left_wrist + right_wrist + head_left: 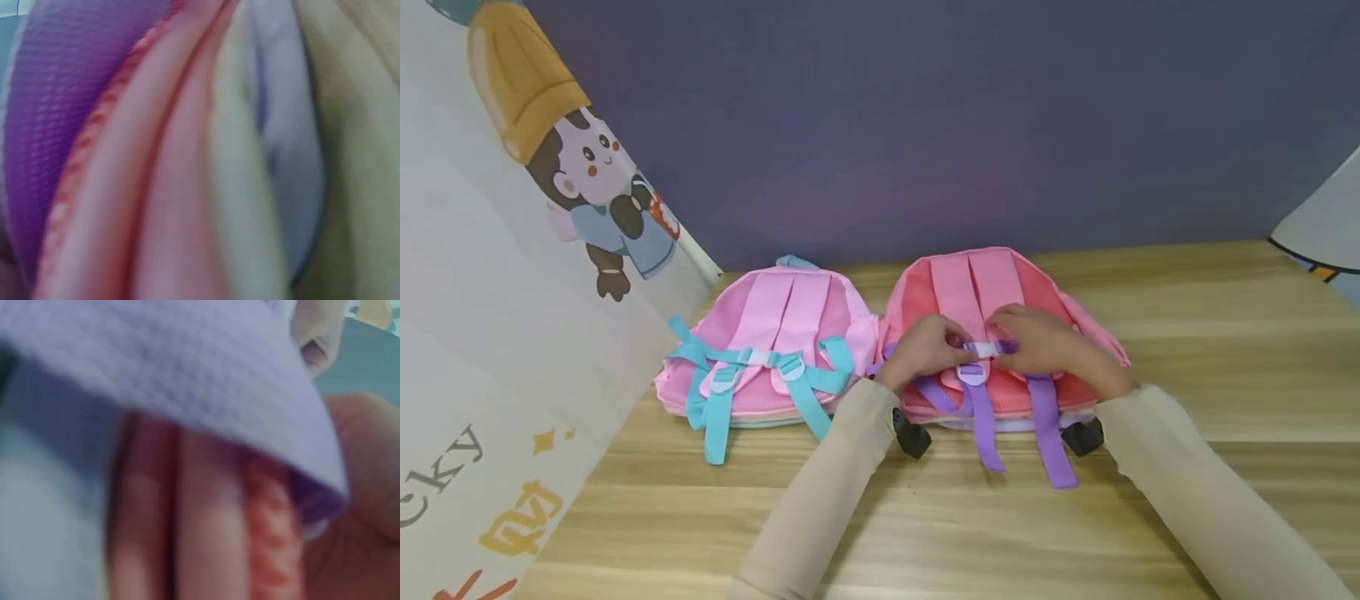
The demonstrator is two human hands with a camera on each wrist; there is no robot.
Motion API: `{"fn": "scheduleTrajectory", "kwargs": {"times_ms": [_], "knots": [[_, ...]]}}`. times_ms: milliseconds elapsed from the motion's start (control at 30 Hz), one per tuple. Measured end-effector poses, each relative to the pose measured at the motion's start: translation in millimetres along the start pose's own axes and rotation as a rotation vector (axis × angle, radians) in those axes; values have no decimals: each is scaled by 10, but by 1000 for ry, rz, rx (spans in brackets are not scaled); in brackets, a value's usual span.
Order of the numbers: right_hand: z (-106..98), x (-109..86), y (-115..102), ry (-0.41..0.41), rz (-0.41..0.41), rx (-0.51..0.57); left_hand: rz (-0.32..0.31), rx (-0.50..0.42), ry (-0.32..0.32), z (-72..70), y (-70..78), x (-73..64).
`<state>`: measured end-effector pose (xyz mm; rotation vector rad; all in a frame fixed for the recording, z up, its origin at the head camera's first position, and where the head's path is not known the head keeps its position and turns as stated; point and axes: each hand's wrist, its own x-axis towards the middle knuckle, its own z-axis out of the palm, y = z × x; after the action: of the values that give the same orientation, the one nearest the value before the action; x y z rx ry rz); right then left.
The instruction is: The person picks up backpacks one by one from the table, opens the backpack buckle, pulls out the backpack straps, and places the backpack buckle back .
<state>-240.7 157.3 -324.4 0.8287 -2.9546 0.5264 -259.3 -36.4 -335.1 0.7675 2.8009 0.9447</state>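
A coral-pink backpack (917, 292) lies with its shoulder straps facing up. Across them runs a purple chest strap with a white buckle (982, 349). My left hand (928, 348) pinches the buckle's left end between thumb and fingers. On the other side, my right hand (1041, 340) grips the purple strap (1006, 347) close to the buckle's right end. Loose purple webbing (985, 425) hangs over the lower edge. The left wrist view is filled by blurred purple webbing (75, 100) and layered pink fabric; in the right wrist view, a lilac-looking strap (187, 381) partly covers my right hand (369, 469).
Left of it, touching its side, lies a light pink backpack (857, 312) with turquoise straps (718, 425) and a white buckle (758, 357) across them. Both rest on a wood-grain table (970, 533). A dark panel (925, 125) rises behind; a printed white sheet (490, 333) borders the left.
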Motion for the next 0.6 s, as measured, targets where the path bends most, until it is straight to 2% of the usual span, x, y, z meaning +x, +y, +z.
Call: {"fn": "scheduleTrajectory", "kwargs": {"times_ms": [133, 300, 400, 600], "knots": [[70, 32, -42, 62, -16, -29, 23, 27, 17, 39, -8, 6], [130, 42, -52, 112, -1, -14, 87, 126, 43, 79, -26, 15], [152, 40, -23, 131, 10, 17, 121, 154, 55, 94, -48, 24], [166, 30, 95, 128, 49, 241, 155, 105, 46, 81, -98, 35]]}}
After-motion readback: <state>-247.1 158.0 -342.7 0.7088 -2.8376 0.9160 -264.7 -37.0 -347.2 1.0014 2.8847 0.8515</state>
